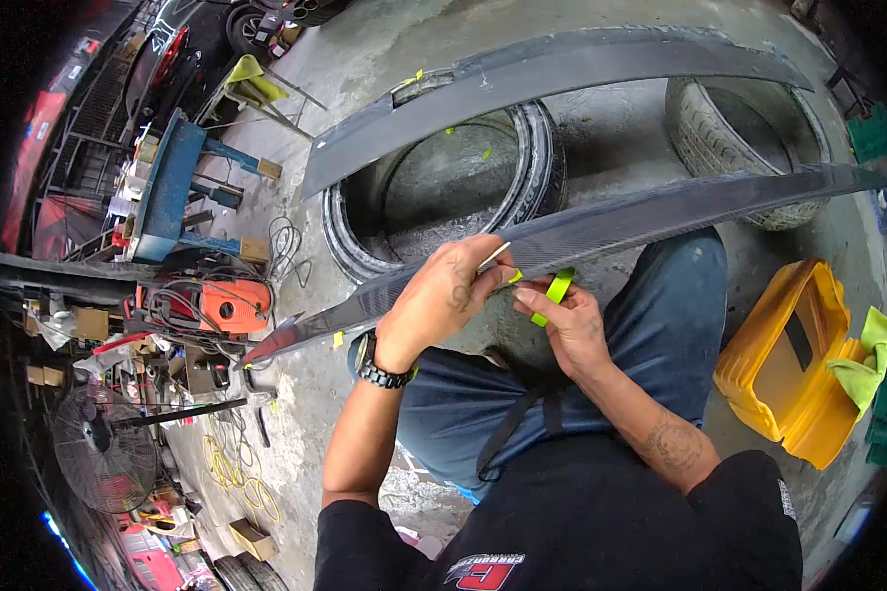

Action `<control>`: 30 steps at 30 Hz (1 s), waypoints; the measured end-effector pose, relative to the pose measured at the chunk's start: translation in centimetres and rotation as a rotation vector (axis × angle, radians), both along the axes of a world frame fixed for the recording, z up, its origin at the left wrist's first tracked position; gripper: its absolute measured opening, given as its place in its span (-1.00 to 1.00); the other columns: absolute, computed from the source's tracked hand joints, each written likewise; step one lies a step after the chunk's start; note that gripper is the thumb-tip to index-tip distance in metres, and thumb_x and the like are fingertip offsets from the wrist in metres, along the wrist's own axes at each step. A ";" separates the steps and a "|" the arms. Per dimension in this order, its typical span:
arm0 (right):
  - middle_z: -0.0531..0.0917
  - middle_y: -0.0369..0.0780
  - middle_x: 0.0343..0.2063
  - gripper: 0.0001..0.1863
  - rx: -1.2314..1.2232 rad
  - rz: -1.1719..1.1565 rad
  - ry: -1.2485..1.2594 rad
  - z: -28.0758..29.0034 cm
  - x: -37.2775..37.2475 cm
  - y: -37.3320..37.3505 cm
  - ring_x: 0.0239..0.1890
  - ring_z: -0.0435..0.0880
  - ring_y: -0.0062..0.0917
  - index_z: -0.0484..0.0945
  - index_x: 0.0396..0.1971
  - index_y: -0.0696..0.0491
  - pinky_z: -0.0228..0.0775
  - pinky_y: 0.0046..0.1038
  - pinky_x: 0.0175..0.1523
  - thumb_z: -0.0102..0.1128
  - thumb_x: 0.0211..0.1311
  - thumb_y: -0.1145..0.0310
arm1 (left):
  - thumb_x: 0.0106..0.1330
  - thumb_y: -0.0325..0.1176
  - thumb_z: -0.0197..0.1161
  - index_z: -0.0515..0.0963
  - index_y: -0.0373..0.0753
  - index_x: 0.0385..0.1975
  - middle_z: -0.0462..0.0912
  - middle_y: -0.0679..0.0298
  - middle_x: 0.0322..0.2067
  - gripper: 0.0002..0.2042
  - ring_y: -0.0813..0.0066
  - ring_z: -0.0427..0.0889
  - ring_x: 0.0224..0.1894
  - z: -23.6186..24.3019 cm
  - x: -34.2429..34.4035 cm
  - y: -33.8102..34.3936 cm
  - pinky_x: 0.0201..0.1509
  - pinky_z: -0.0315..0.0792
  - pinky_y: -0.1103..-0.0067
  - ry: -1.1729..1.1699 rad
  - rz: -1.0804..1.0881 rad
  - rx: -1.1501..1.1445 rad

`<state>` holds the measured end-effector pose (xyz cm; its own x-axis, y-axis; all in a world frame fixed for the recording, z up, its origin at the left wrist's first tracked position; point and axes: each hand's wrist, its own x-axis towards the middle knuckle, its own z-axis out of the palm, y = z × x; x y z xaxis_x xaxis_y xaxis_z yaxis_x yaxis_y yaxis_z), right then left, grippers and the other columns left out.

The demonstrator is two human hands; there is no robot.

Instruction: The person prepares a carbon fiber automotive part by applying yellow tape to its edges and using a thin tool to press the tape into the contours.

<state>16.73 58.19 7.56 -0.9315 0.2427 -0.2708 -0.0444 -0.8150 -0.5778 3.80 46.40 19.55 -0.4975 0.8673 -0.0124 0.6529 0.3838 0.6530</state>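
A long, dark, curved strip with a woven, carbon-like surface [611, 222] lies across in front of me, just beyond my hands. My left hand [453, 291] is closed at its near edge, with a thin white stick [495, 256] between the fingers. A short piece of yellow-green tape [516, 276] shows at that hand's fingertips. Pinched in my right hand [570, 330] is a narrow roll of yellow-green tape [559, 287], held close beside the left fingertips. Part of the strip's near edge is hidden behind my left hand.
Beyond the strip, a second long dark panel [562, 74] rests over a tyre [547, 163], with another tyre [705, 128] to the right. A yellow plastic bin [734, 369] with a green cloth [862, 364] stands at right. Left are an orange machine [235, 305] and a fan [103, 448].
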 end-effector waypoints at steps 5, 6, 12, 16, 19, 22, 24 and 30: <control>0.72 -0.21 -0.19 -0.79 0.042 0.021 -0.011 -0.5 -0.3 0.1 -0.13 0.70 -0.53 0.64 -0.11 0.18 0.56 -0.43 0.05 0.32 0.26 0.52 | 0.28 -0.46 0.27 0.53 -0.32 -0.26 0.62 0.02 -0.36 -0.89 -0.07 0.61 -0.19 0.6 -0.3 0.4 -0.15 0.46 0.24 0.000 -0.039 -0.100; 0.73 -0.22 -0.20 -0.80 0.043 0.024 -0.007 -0.5 -0.4 0.1 -0.14 0.70 -0.53 0.65 -0.12 0.19 0.56 -0.44 0.04 0.32 0.26 0.52 | 0.28 -0.47 0.27 0.53 -0.32 -0.26 0.63 0.03 -0.36 -0.89 -0.06 0.62 -0.19 0.6 -0.3 0.5 -0.15 0.47 0.24 0.018 -0.050 -0.092; 0.73 -0.23 -0.20 -0.80 0.105 0.021 -0.014 -0.3 -0.7 0.0 -0.18 0.70 -0.57 0.66 -0.13 0.18 0.55 -0.48 0.01 0.34 0.25 0.51 | 0.27 -0.49 0.27 0.53 -0.33 -0.27 0.64 0.06 -0.35 -0.89 -0.04 0.62 -0.19 0.3 -0.4 0.6 -0.14 0.47 0.25 0.043 -0.073 -0.048; 0.73 -0.24 -0.22 -0.80 0.126 0.010 0.007 -0.6 -0.9 -0.1 -0.20 0.69 -0.58 0.66 -0.13 0.17 0.55 -0.49 -0.02 0.35 0.25 0.51 | 0.26 -0.51 0.26 0.53 -0.34 -0.27 0.64 0.03 -0.35 -0.90 -0.07 0.62 -0.20 0.1 -0.5 0.7 -0.16 0.47 0.24 0.086 -0.081 -0.027; 0.73 -0.25 -0.23 -0.79 0.146 0.004 -0.003 -0.6 -0.9 -0.1 -0.21 0.69 -0.59 0.66 -0.12 0.17 0.54 -0.50 -0.03 0.36 0.25 0.50 | 0.24 -0.53 0.26 0.53 -0.35 -0.28 0.63 0.00 -0.36 -0.90 -0.10 0.61 -0.21 0.6 -0.4 0.9 -0.17 0.46 0.23 0.019 -0.073 -0.040; 0.74 -0.25 -0.25 -0.80 0.172 -0.006 -0.008 -0.3 -1.0 -0.2 -0.23 0.69 -0.59 0.67 -0.14 0.16 0.55 -0.51 -0.05 0.36 0.26 0.48 | 0.23 -0.54 0.26 0.53 -0.36 -0.29 0.62 -0.03 -0.36 -0.89 -0.13 0.61 -0.21 0.1 -0.4 0.8 -0.18 0.46 0.22 0.030 -0.059 -0.019; 0.74 -0.26 -0.27 -0.82 0.172 -0.025 -0.007 -0.1 -1.1 -0.2 -0.24 0.69 -0.60 0.68 -0.16 0.17 0.56 -0.50 -0.09 0.34 0.28 0.46 | 0.23 -0.53 0.27 0.53 -0.36 -0.28 0.63 -0.03 -0.36 -0.89 -0.13 0.61 -0.21 0.1 -0.4 0.7 -0.19 0.46 0.22 0.033 -0.053 -0.026; 0.73 -0.29 -0.30 -0.84 0.222 -0.037 0.013 -0.8 -1.2 -0.1 -0.28 0.68 -0.62 0.69 -0.16 0.12 0.57 -0.50 -0.13 0.33 0.28 0.45 | 0.23 -0.53 0.27 0.54 -0.37 -0.29 0.63 -0.05 -0.36 -0.90 -0.13 0.62 -0.21 0.2 -0.2 0.8 -0.20 0.47 0.23 0.048 -0.042 -0.017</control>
<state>15.48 58.10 6.77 -0.9239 0.3295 -0.1943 -0.0811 -0.6652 -0.7423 3.58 47.23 19.70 -0.4611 0.8873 -0.0041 0.6992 0.3662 0.6140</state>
